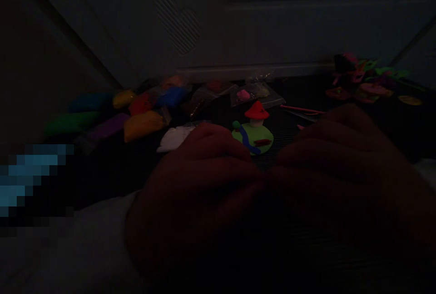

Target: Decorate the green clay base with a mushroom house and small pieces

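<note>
In the dim head view, my left hand (194,185) and my right hand (344,171) meet near the middle, fingertips close together. The fingers of both are curled and pinched; whatever lies between them is too dark and small to make out. Just beyond the fingertips stands a small clay model: a round green base (247,139) carrying a mushroom-like house with a red cone roof (257,111) and a pale stem. A blue strip (248,141), a brown piece (263,142) and a dark green ball (236,125) sit on the base.
Bags of coloured clay, such as orange (143,124), white (175,138) and green (72,122), spread across the back left. Pink modelling tools (301,110) lie behind my right hand. Colourful small pieces (371,90) are heaped at the back right. A panel with a heart-shaped grille (179,24) rises behind.
</note>
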A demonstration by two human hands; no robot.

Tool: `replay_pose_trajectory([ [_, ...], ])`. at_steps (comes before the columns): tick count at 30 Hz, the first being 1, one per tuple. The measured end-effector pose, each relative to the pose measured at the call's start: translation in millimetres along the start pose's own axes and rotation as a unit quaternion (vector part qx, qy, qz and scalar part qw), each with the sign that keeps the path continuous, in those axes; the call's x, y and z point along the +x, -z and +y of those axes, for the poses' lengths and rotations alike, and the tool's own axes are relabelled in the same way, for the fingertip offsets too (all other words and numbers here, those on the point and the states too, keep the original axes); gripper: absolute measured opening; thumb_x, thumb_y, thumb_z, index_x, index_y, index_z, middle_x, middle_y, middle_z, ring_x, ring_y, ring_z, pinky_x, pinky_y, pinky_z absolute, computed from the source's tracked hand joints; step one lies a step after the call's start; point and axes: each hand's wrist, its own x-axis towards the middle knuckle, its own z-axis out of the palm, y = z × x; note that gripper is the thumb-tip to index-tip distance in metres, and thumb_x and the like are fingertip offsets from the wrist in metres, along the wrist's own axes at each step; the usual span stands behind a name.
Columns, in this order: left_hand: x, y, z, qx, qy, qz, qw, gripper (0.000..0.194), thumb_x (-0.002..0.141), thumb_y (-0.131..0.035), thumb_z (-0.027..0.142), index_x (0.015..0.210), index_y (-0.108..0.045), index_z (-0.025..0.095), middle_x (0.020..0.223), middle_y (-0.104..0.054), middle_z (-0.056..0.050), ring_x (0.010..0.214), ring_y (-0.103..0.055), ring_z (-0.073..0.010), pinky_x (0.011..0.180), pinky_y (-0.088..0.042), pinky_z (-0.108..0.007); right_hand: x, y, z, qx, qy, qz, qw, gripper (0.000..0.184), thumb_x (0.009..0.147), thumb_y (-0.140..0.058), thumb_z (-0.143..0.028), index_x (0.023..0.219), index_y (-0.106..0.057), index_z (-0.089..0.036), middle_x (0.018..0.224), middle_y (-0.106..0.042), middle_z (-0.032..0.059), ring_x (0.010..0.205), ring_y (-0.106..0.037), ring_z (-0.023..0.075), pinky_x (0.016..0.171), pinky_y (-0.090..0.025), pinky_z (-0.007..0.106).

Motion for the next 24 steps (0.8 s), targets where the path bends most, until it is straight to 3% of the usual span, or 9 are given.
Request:
replay_pose_trajectory([
  [9, 0, 0.7, 0, -0.011, 0.012, -0.001, 1.0, 0.007, 0.075, -0.061, 0.016, 0.08, -0.066, 0.019, 0.085, -0.062, 0.002, 0.085, -0.055, -0.0103, 0.08, -0.043, -0.023, -3, -3, 7, -0.001, 0.003, -0.021, 1.0, 0.016, 0.085, -0.049, -0.03, 0.084, -0.064, -0.025, 0.081, -0.061, -0.0031, 0.072, -0.052, 0.0184, 0.066, -0.032, 0.039],
  [16, -1, -1.5, -3, 0.06, -0.049, -0.121, 0.99, 0.012, 0.077, -0.059, 0.013, 0.08, -0.066, 0.022, 0.087, -0.064, 0.003, 0.087, -0.05, -0.0125, 0.077, -0.043, -0.024, -7, -8, 21, 0.019, -0.03, -0.059, 0.998, 0.019, 0.085, -0.046, -0.029, 0.086, -0.064, -0.023, 0.083, -0.06, 0.0004, 0.078, -0.054, 0.0203, 0.068, -0.033, 0.038],
  [24, -8, 5.1, -7, 0.101, -0.108, -0.152, 0.977, 0.022, 0.077, -0.05, 0.014, 0.095, -0.06, 0.023, 0.098, -0.064, -0.001, 0.1, -0.049, -0.0205, 0.089, -0.04, -0.038, -11, -10, 23, 0.037, -0.052, -0.051, 0.997, 0.018, 0.085, -0.047, -0.029, 0.084, -0.064, -0.022, 0.082, -0.06, 0.0007, 0.076, -0.054, 0.0196, 0.068, -0.035, 0.037],
])
